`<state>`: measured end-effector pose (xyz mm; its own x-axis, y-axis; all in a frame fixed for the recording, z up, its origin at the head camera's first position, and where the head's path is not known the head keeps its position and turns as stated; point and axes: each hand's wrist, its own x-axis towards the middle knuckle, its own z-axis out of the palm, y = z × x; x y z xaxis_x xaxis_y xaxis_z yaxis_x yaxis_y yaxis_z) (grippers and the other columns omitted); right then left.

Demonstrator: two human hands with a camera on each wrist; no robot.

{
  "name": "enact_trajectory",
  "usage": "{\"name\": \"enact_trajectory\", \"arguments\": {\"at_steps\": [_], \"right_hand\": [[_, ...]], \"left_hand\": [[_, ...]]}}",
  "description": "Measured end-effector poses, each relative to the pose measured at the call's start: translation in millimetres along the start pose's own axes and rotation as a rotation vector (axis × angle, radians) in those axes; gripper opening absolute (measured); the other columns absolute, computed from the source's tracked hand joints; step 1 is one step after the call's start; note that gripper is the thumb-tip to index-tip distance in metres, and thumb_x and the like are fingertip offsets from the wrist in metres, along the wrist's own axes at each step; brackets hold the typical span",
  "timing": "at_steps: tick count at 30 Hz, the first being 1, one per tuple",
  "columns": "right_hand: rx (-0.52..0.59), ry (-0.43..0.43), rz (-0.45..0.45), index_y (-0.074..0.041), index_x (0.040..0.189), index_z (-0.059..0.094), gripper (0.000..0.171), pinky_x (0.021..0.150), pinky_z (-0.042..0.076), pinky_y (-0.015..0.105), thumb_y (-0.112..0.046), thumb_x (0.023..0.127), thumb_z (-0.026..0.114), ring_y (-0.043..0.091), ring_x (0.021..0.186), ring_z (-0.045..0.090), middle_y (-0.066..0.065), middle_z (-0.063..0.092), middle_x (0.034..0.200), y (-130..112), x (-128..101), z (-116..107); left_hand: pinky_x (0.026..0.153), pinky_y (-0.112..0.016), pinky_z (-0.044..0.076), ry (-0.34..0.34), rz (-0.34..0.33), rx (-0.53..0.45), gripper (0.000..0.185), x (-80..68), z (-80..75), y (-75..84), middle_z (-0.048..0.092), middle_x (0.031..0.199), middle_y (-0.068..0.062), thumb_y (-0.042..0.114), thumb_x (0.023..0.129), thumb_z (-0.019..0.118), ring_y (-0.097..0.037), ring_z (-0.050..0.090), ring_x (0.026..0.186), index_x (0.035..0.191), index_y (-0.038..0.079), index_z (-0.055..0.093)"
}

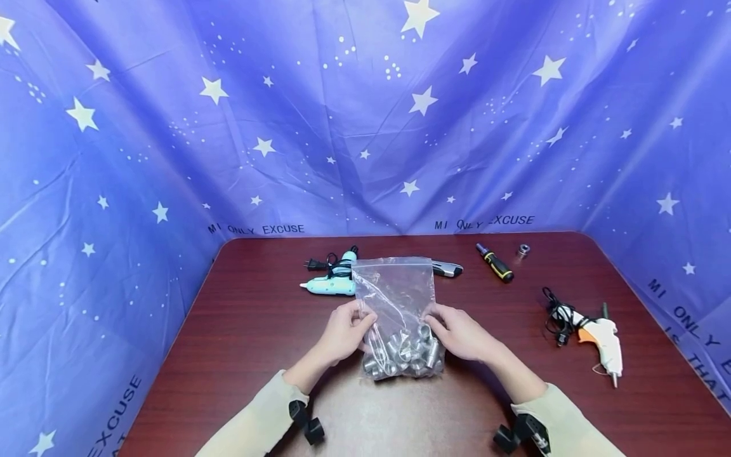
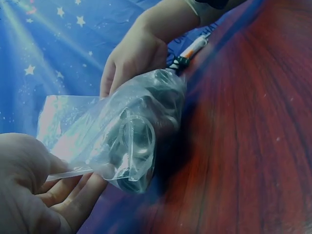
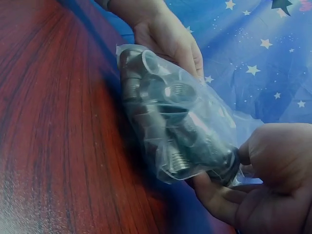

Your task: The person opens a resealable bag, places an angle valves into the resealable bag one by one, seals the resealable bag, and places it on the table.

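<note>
A clear zip-top plastic bag (image 1: pixel 396 285) hangs between my two hands, its top edge pointing away from me. Several silvery metal pipe fittings (image 1: pixel 408 352), some with threaded ends as the right wrist view shows, are heaped in its lower end. My left hand (image 1: pixel 344 331) pinches the bag's left edge between thumb and fingers. On the opposite edge, my right hand (image 1: pixel 461 331) grips the plastic beside the fittings. In the left wrist view the bag (image 2: pixel 131 131) is tilted, with its filled end close over the table.
Behind the bag lie a light-blue glue gun (image 1: pixel 331 285) with its cord and a utility knife (image 1: pixel 447 269), partly covered. Farther right are a yellow-and-black screwdriver (image 1: pixel 495 263), a small metal fitting (image 1: pixel 523 251) and a white-and-orange glue gun (image 1: pixel 602 339). A starry blue cloth (image 1: pixel 365 127) surrounds the table (image 1: pixel 245 355).
</note>
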<state>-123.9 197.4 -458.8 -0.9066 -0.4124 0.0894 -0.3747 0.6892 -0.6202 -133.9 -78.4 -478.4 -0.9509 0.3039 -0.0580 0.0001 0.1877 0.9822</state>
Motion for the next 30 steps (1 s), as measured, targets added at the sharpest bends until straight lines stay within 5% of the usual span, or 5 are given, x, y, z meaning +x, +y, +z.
{"name": "enact_trajectory", "arguments": {"at_steps": [9,14,18,25,30], "right_hand": [[-0.096,0.089,0.046,-0.016,0.101,0.076,0.012,0.085,0.058,0.041,-0.016,0.105,0.065,0.014,0.092,0.071,-0.004,0.077,0.095,1.7,8.3,6.7],[-0.136,0.188,0.043,-0.015,0.093,0.076,0.006,0.074,0.054,0.035,-0.012,0.098,0.072,0.013,0.078,0.066,-0.004,0.072,0.083,6.5,10.7,8.1],[-0.155,0.255,0.031,-0.012,0.088,0.073,0.008,0.070,0.051,0.034,-0.005,0.091,0.074,0.011,0.072,0.061,-0.004,0.067,0.076,12.8,12.5,9.1],[-0.169,0.282,0.092,-0.010,0.087,0.066,0.012,0.069,0.053,0.036,-0.003,0.087,0.075,0.012,0.068,0.062,-0.004,0.068,0.074,21.1,15.9,8.3],[-0.201,0.260,0.115,-0.011,0.087,0.057,0.021,0.064,0.051,0.038,-0.002,0.088,0.076,0.018,0.067,0.060,-0.001,0.062,0.072,22.2,20.0,9.6]], "left_hand": [[0.052,-0.037,0.063,0.032,-0.007,0.066,0.012,12.3,-2.1,-7.9,0.078,0.080,-0.014,0.013,0.102,0.069,-0.009,0.070,0.056,0.099,0.002,0.074],[0.049,-0.035,0.061,0.085,0.021,0.178,0.010,15.8,-4.4,-7.8,0.078,0.076,-0.008,0.016,0.100,0.071,-0.010,0.069,0.050,0.098,0.007,0.074],[0.052,-0.036,0.063,0.110,-0.008,0.145,0.013,16.2,-5.9,-9.0,0.078,0.082,-0.011,0.010,0.097,0.069,-0.014,0.071,0.054,0.108,0.002,0.070],[0.065,-0.021,0.061,0.174,0.146,0.400,0.040,17.1,-11.6,-14.3,0.080,0.088,-0.006,0.002,0.090,0.075,-0.007,0.074,0.066,0.128,0.003,0.060],[0.063,-0.020,0.059,0.182,0.231,0.482,0.052,18.1,-11.7,-16.7,0.078,0.083,-0.004,-0.004,0.088,0.076,-0.005,0.071,0.062,0.132,0.009,0.052]]}}
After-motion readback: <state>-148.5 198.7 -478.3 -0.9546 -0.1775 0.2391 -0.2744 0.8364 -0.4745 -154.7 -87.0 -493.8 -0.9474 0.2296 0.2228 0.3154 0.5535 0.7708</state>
